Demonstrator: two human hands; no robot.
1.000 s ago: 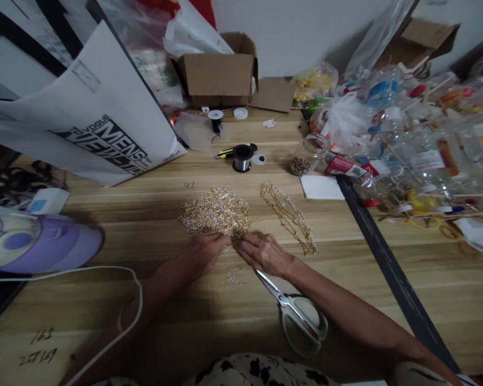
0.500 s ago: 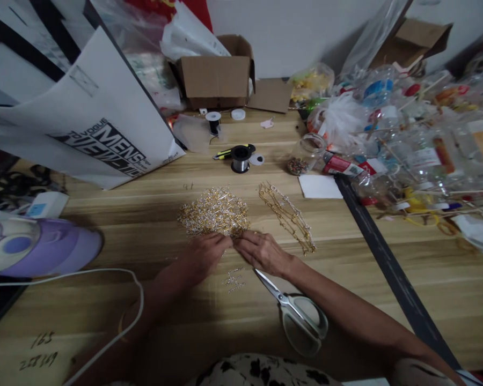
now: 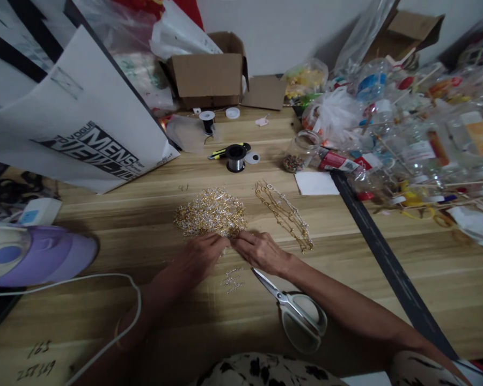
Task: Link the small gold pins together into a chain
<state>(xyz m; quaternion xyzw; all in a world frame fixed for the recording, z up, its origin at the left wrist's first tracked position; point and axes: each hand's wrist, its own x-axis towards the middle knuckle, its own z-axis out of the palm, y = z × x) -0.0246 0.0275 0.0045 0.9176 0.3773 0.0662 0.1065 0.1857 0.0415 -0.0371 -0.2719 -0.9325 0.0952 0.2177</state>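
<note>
A pile of small gold and silver metal pieces [image 3: 211, 210] lies in the middle of the wooden table. At its near edge, my left hand [image 3: 205, 252] and my right hand [image 3: 261, 251] meet, fingertips close together. Both hands have their fingers closed in a pinch; whatever is between them is too small to make out. Just below the fingers rest several short silver chain pieces [image 3: 232, 281]. Gold and silver beaded chains [image 3: 285, 217] are laid out to the right of the pile. Under my right wrist, the scissors [image 3: 293, 311] lie with pale handles toward me.
Behind the pile are a wire spool [image 3: 235, 158], a yellow-black utility knife [image 3: 219, 151] and a jar of beads [image 3: 300, 151]. Plastic bottles [image 3: 418, 150] crowd the right side. A white paper bag [image 3: 84, 118] stands left, above a purple device [image 3: 64, 252] with a white cable [image 3: 134, 289].
The whole view has shifted slightly, so most things sit a little further left. Both hands stay together at the pile's near edge, with hardly any movement.
</note>
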